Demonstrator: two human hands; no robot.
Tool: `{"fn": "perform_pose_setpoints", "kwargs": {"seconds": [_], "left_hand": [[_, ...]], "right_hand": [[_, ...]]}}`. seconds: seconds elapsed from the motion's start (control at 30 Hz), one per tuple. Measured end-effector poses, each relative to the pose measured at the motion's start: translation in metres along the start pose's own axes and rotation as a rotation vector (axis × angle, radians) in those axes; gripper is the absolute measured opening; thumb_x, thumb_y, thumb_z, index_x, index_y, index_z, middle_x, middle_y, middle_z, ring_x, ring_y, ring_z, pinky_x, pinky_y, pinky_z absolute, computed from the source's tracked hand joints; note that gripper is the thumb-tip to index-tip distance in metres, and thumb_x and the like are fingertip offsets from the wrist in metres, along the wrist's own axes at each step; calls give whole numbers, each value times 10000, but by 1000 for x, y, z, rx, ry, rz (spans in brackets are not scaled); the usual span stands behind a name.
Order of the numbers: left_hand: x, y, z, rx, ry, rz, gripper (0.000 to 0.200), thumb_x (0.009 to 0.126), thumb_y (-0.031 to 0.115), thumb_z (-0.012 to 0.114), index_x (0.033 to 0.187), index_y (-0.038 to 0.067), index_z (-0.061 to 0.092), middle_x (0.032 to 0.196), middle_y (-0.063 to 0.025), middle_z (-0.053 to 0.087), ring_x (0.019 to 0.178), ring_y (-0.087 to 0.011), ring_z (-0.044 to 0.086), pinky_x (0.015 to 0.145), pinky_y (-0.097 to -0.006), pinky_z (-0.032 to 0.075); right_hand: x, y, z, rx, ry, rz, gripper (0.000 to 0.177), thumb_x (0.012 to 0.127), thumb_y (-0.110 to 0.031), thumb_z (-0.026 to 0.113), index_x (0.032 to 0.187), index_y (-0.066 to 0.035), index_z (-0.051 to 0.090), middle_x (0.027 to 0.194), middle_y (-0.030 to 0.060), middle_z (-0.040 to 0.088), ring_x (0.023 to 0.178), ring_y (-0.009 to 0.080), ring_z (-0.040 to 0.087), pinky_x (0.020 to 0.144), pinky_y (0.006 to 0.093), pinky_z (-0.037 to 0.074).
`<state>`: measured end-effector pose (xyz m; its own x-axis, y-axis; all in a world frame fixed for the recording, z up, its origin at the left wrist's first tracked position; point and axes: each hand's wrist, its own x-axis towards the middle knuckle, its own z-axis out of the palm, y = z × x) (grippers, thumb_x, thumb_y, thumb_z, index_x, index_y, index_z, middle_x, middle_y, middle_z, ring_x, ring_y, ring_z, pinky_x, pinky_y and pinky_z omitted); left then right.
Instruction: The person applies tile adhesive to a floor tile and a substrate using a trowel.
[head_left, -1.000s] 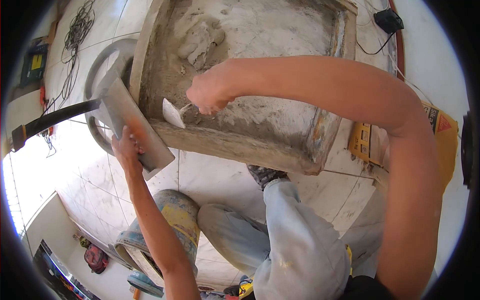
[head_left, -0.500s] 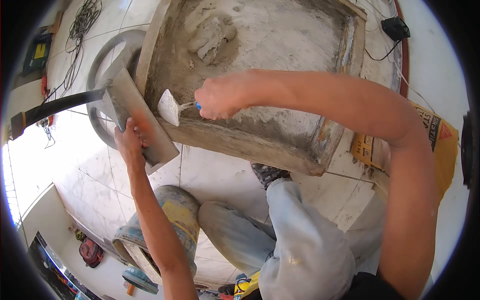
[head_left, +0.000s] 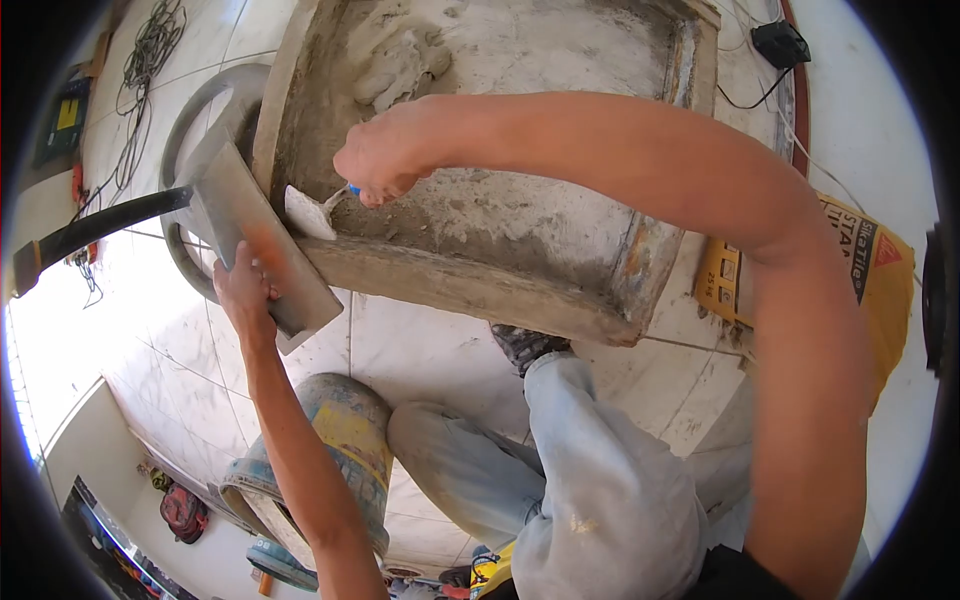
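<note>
Trowel (head_left: 308, 212): blade low in the near left corner of the mortar trough (head_left: 470, 280), its tip just beside the flat board (head_left: 265, 240)
Change: half a second ago our blade stood further right along the near wall; it has slid left into the corner, which we read as the scrape nearing the board
Right hand (head_left: 375, 160): fingers closed tight round the trowel's blue handle
Left hand (head_left: 245, 292): clamped on the board's lower edge, holding it tilted beside the trough
Around: a lump of mortar (head_left: 400, 60) at the far wall, a stained bucket (head_left: 345, 440) on the tiled floor (head_left: 420, 350)
</note>
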<state>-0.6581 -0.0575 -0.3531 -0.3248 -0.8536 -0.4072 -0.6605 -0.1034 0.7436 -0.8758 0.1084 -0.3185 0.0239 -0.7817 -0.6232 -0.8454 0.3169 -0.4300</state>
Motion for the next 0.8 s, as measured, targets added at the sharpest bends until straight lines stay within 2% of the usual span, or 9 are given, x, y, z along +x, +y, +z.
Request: {"fn": "perform_pose_setpoints", "kwargs": {"seconds": [0.1, 0.43, 0.53, 0.63, 0.7, 0.8], "left_hand": [[-2, -1, 0, 9, 7, 13, 225, 940, 249, 562, 964, 44, 472, 607, -2, 406, 446, -95, 384, 405, -274, 353], [3, -3, -2, 27, 2, 24, 255, 937, 256, 576, 1001, 31, 474, 615, -10, 429, 451, -99, 408, 404, -268, 358], [0, -2, -2, 11, -19, 29, 262, 940, 265, 577, 1005, 33, 473, 626, -10, 445, 461, -99, 423, 405, -264, 360], [5, -8, -3, -16, -40, 36, 265, 942, 275, 577, 1005, 39, 475, 636, -8, 456, 467, -100, 430, 405, -263, 360], [7, -10, -5, -17, -47, 45, 265, 942, 279, 577, 1005, 42, 476, 639, -6, 459, 469, -101, 431, 404, -264, 359], [6, -6, -5, 14, -22, 27, 267, 942, 282, 585, 1008, 47, 477, 637, -2, 458, 467, -103, 430, 406, -264, 359]], "right_hand": [[9, 9, 9, -87, 4, -49, 305, 932, -295, 575, 944, -2, 660, 791, 143, 696, 691, 280, 681, 613, 449, 536], [15, 2, 0, -42, -50, -59, 339, 948, -316, 566, 942, 13, 649, 783, 135, 690, 640, 267, 671, 531, 419, 520], [8, 4, 6, -27, -40, 3, 334, 950, -310, 564, 920, 11, 651, 770, 129, 689, 615, 260, 663, 515, 409, 514], [-33, 11, 14, 60, -103, 3, 325, 942, -312, 577, 915, 3, 654, 753, 128, 677, 587, 254, 647, 499, 402, 513], [-61, 15, 5, -88, -297, 42, 338, 934, -329, 590, 878, 0, 646, 703, 116, 653, 563, 244, 626, 481, 400, 510], [-77, 16, -15, -118, -334, 81, 345, 936, -320, 583, 815, -1, 636, 657, 108, 635, 555, 242, 620, 481, 412, 512]]}}
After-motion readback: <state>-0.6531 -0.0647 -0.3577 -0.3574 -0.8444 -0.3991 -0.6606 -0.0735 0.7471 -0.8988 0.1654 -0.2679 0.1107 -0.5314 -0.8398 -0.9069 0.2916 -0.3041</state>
